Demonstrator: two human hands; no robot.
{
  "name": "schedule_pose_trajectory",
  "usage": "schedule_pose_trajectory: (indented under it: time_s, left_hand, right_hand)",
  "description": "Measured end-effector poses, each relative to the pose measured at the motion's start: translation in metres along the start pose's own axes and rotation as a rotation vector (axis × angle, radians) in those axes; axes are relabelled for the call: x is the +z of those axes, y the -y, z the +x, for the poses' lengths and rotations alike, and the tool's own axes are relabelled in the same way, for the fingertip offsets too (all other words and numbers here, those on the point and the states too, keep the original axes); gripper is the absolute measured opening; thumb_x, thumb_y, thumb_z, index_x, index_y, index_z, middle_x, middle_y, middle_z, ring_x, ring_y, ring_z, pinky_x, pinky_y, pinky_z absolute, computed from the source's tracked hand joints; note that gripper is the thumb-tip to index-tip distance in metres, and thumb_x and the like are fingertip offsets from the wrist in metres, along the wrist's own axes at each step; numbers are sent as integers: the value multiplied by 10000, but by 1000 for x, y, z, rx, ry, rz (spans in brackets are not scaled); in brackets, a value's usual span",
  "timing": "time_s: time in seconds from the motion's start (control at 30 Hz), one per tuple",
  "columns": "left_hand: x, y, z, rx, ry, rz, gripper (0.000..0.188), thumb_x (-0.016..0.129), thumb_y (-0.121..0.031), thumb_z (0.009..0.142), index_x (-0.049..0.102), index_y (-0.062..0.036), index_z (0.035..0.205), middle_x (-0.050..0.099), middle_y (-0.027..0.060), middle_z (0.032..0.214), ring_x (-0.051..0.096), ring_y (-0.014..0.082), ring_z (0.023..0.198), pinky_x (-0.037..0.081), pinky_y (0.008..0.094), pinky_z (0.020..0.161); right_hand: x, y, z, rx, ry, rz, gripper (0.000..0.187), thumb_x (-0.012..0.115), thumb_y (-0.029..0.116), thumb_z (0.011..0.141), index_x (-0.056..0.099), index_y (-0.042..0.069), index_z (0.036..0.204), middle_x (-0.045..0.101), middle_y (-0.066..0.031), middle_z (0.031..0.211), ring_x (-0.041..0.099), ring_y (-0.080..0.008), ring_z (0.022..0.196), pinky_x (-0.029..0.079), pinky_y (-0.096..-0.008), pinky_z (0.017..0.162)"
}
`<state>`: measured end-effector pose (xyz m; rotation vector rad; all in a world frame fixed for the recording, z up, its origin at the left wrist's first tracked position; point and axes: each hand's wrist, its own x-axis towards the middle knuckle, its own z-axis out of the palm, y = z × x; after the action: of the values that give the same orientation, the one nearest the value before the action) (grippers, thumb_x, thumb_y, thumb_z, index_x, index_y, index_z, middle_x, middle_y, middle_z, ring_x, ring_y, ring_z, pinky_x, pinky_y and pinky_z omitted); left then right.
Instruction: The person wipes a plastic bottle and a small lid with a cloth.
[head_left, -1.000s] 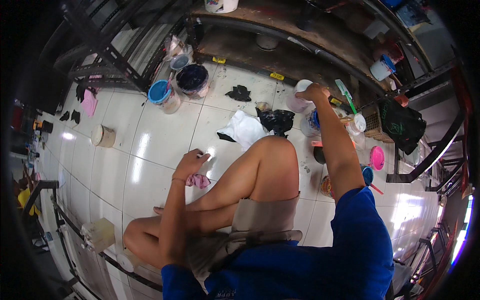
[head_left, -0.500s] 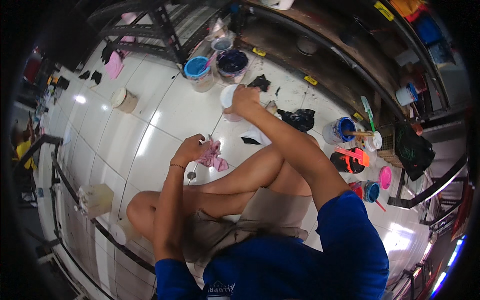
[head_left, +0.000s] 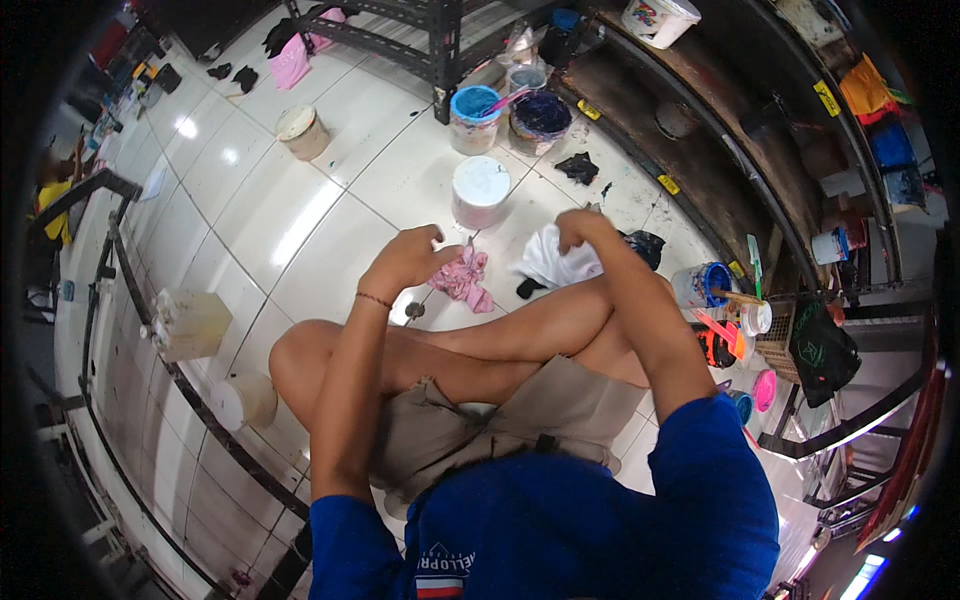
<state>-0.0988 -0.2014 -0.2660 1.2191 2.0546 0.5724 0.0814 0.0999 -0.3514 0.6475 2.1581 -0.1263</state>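
Observation:
My right hand (head_left: pixel 588 228) is closed on a white cloth (head_left: pixel 550 260), whose loose part hangs to the left above the tiles. My left hand (head_left: pixel 405 262) has its thumb and index finger apart, beside a crumpled pink stained cloth (head_left: pixel 463 280). That cloth lies on the floor near the thumb tip; part of it may touch the hand. Just beyond both hands stands a round tub (head_left: pixel 481 188) with a white top, upright and untouched.
Behind the tub are a blue paint tub (head_left: pixel 474 118) and a dark paint tub (head_left: pixel 539 122). Black scraps (head_left: pixel 577 168) lie near the shelf. At right stand a blue-rimmed tub (head_left: pixel 703 285) and a crate (head_left: pixel 778 340); at left, a plastic jerrycan (head_left: pixel 190 325) and lidded tub (head_left: pixel 303 132).
My right hand has let go of the white-topped tub and moved nearer and right, taking hold of the white cloth. My left hand's thumb and finger have spread apart beside the pink cloth.

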Motion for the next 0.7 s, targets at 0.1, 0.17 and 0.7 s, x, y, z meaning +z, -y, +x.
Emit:
schedule_pose_trajectory:
  time_s: [0.1,0.17,0.7]
  left_hand:
    - [3,-1,-14,141,-62,-128,686,720,-466,813,551,27,1259,622,254,1166,626,350,1056,496,410,904]
    - [4,-33,-14,319,-169,-279,708,773,-410,771,543,59,1250,610,262,1186,607,343,1091,471,403,942]
    - [-159,116,-273,-767,-158,400,528,773,-278,737,601,40,1123,678,202,962,648,293,933,495,382,832]
  right_hand:
    - [-73,30,-86,-330,-244,217,548,755,368,667,669,-24,1040,697,-195,980,664,-324,910,521,-392,778]
    - [-100,26,-120,-545,-134,523,496,756,304,712,641,8,1093,682,-96,940,630,-192,833,511,-317,725]
    - [-27,149,-63,-665,-259,593,577,696,250,823,500,52,1329,588,-246,1175,607,-347,1059,483,-398,925]
